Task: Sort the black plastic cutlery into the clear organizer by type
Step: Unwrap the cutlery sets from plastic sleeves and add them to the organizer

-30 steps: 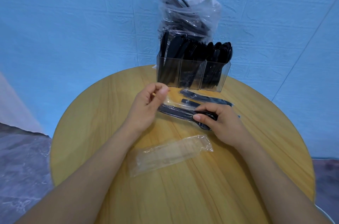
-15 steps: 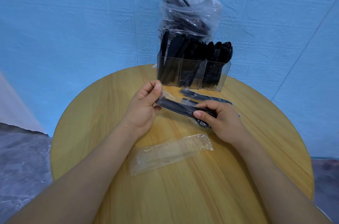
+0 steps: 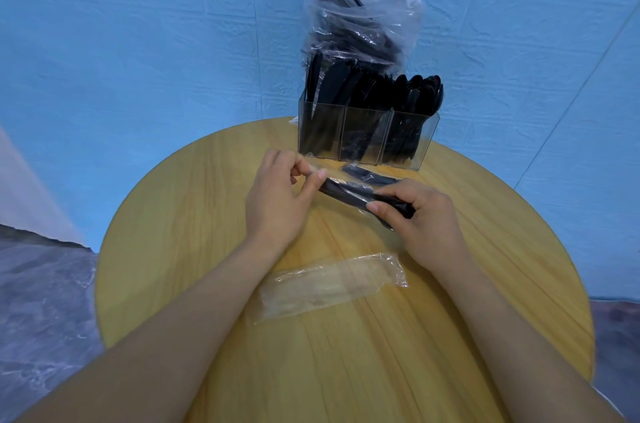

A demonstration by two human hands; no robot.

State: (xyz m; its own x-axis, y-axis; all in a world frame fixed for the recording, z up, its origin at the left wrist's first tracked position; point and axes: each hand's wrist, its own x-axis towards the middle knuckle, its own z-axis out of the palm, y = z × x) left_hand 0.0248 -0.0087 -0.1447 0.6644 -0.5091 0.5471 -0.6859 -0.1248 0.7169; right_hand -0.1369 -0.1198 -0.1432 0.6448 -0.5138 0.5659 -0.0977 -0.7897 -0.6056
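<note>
Table point(image 3: 180, 249): a round, wood-grained top is seen, taken here as the landmark for all places.
Bag of cutlery point(image 3: 360, 28): a crumpled clear bag packed with black pieces is stood at the table's far edge, behind the organizer.
Organizer point(image 3: 367, 142): a clear box of three compartments is set at the far side of the table; each compartment is filled with upright black cutlery, whose types cannot be told apart with certainty.
Empty wrapper point(image 3: 332, 284): a flat clear sleeve is laid near the table's middle, on the near side of both hands.
Wrapped cutlery point(image 3: 349, 194): a black set in a clear sleeve is held just above the table, between the organizer and the empty wrapper.
Second wrapped set point(image 3: 363, 174): it is laid on the table just before the organizer.
Left hand point(image 3: 277, 201): the sleeve's clear end is pinched between thumb and fingers.
Right hand point(image 3: 422, 218): the fingers are curled and clamped round the other end of the wrapped cutlery.
</note>
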